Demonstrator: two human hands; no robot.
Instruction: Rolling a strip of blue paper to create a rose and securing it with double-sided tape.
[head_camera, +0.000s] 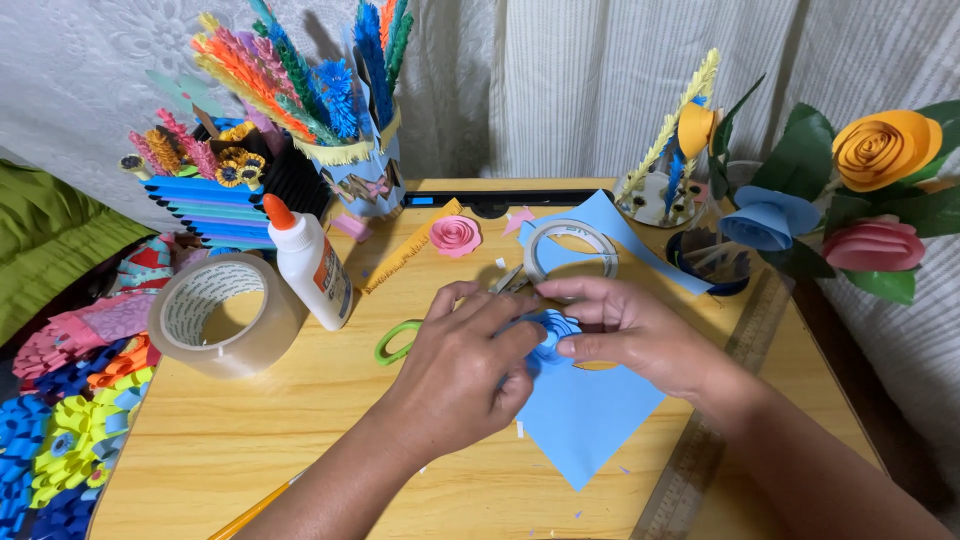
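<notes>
As seen from the head camera, looking down on a wooden table (330, 400): left hand (470, 365) curled nearly closed, fingertips pinching a small blue rolled paper flower (553, 332); right hand (630, 330) likewise curled, thumb and forefinger gripping the same flower from the other side. Held just above a blue paper sheet (585, 420) lying near the table's middle. Under the left hand, green scissor handles (396, 342) poking out, blades probably hidden beneath the fingers. Just behind the hands, a small roll of white tape (570, 250) resting on a blue paper strip (640, 240). Further left, a pink paper rose (455, 236), a white glue bottle (312, 262) with an orange cap standing upright, and a large roll of clear tape (222, 312). Along the right edge, a clear ruler (720, 420). Far right, large paper roses (870, 190) in orange, blue and pink with green leaves. At back left, a holder of colourful fringed paper stems (320, 90).
</notes>
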